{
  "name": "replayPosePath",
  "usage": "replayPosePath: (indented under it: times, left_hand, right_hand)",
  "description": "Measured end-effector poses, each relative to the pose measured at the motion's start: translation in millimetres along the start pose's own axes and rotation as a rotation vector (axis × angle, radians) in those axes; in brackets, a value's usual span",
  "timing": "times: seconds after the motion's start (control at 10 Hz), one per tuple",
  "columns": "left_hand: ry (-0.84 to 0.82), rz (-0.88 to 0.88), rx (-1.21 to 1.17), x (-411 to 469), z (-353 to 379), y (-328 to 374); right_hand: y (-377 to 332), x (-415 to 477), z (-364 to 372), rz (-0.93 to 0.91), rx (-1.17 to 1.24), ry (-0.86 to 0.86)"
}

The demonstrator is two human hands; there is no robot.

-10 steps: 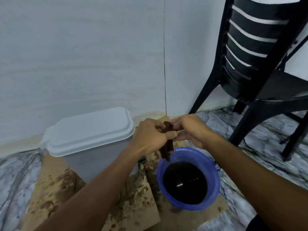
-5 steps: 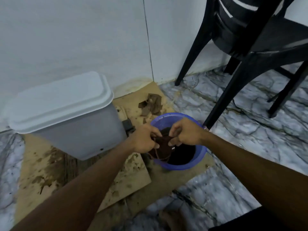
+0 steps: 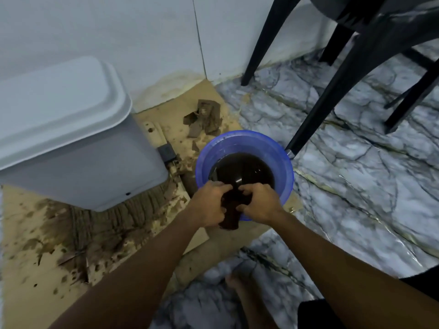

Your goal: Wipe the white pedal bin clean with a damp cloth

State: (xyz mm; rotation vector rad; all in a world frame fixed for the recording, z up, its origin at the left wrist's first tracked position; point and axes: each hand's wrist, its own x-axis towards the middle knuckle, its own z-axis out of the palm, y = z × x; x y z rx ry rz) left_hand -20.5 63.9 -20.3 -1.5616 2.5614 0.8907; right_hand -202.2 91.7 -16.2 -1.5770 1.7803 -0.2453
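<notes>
The white pedal bin (image 3: 71,143) stands at the left with its lid down, on stained cardboard against the wall. A blue bucket (image 3: 282,162) of dark water sits to its right. Over the bucket's near rim, my left hand (image 3: 210,205) and my right hand (image 3: 260,203) both grip a dark brown wet cloth (image 3: 231,210), which hangs down between them. Both hands are to the right of the bin and apart from it.
Black plastic chair legs (image 3: 332,86) stand right behind the bucket at the upper right. Torn brown cardboard scraps (image 3: 204,117) lie by the wall. The bin's black pedal (image 3: 167,151) sticks out toward the bucket. Marble-patterned floor (image 3: 356,162) spreads to the right.
The view has tilted down and the hands have lowered with the cloth from above the bucket to its near rim. The cloth now hangs below the hands.
</notes>
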Motion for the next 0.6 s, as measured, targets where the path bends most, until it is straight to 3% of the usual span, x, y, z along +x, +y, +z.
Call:
replayPosePath:
  times: [0.1,0.3,0.4,0.6]
  left_hand:
    - [-0.041,0.059,0.025,-5.8,14.7,-7.2]
    - [0.049,0.124,0.083,-7.3,10.5,-20.1]
    - [-0.041,0.136,0.151,-8.8,9.2,-17.2]
    - [-0.006,0.132,0.177,-22.8,12.1,-18.8]
  right_hand:
    - [2.1,-5.6,21.5,-0.083,-0.119,-0.127]
    - [6.6,-6.0,33.2,-0.109,-0.204,-0.057]
    - [9.7,-5.8,34.4,-0.091,-0.188,-0.072]
    - [-4.8,-15.5,28.6,-0.156,-0.275,-0.017]
